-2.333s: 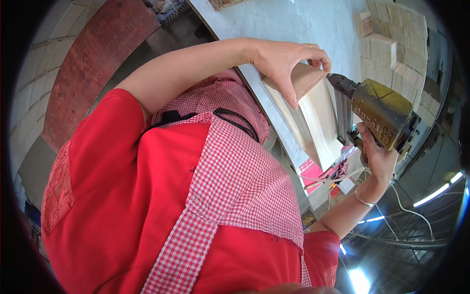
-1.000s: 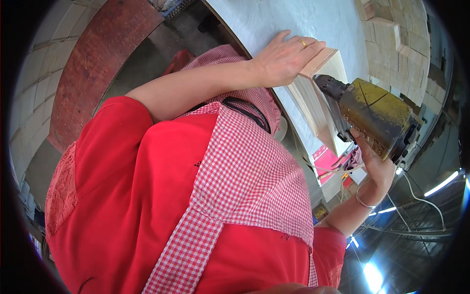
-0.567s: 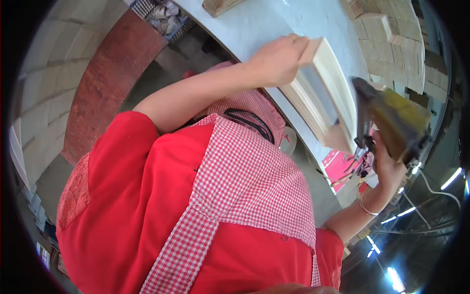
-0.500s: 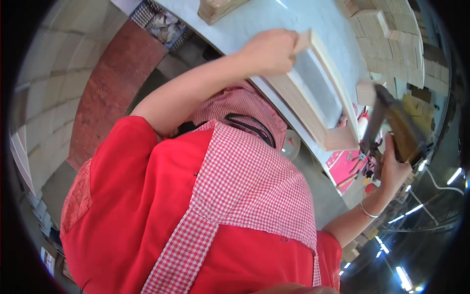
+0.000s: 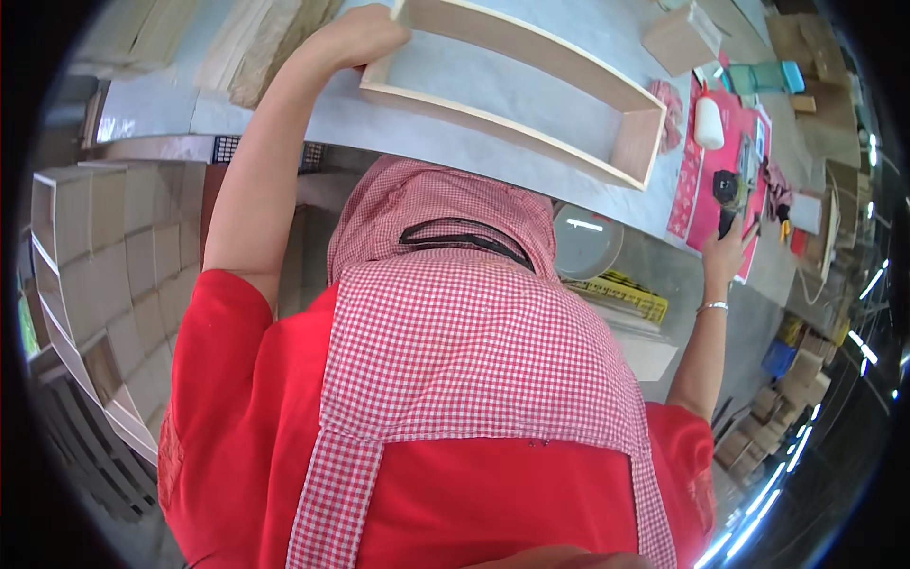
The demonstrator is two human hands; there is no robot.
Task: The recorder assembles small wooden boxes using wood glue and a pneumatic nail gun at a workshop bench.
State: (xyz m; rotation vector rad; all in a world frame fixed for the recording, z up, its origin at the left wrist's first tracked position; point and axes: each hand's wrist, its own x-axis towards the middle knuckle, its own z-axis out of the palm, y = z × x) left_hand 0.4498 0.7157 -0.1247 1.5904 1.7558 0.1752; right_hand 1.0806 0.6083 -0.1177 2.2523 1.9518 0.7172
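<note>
A long, open rectangular frame of pale wood (image 5: pixel 493 119) lies on the white-topped table (image 5: pixel 275 119). My left hand (image 5: pixel 365 36) is closed on its left end, with some fingers hidden behind the wood. Far to the right, my right hand (image 5: pixel 725 254) grips the black handle of what looks like a nail gun (image 5: pixel 732 188). The tool is down at the pink mat (image 5: pixel 701 194), and its details are small. A white bottle with a red tip (image 5: pixel 707 121) stands just beyond it.
A wooden block or box (image 5: pixel 682 40) sits past the frame's right end, near a crumpled pink cloth (image 5: pixel 667 112). Wooden pieces (image 5: pixel 270 47) are stacked at the far left. Beside me on the left rise stacked wooden boxes (image 5: pixel 123 237). A round pale basin (image 5: pixel 588 242) shows below the table edge.
My right hand has lowered the nail gun from beside the frame's end to the pink mat. The frame, held by my left hand, now lies more crosswise in view; the whole view has turned.
</note>
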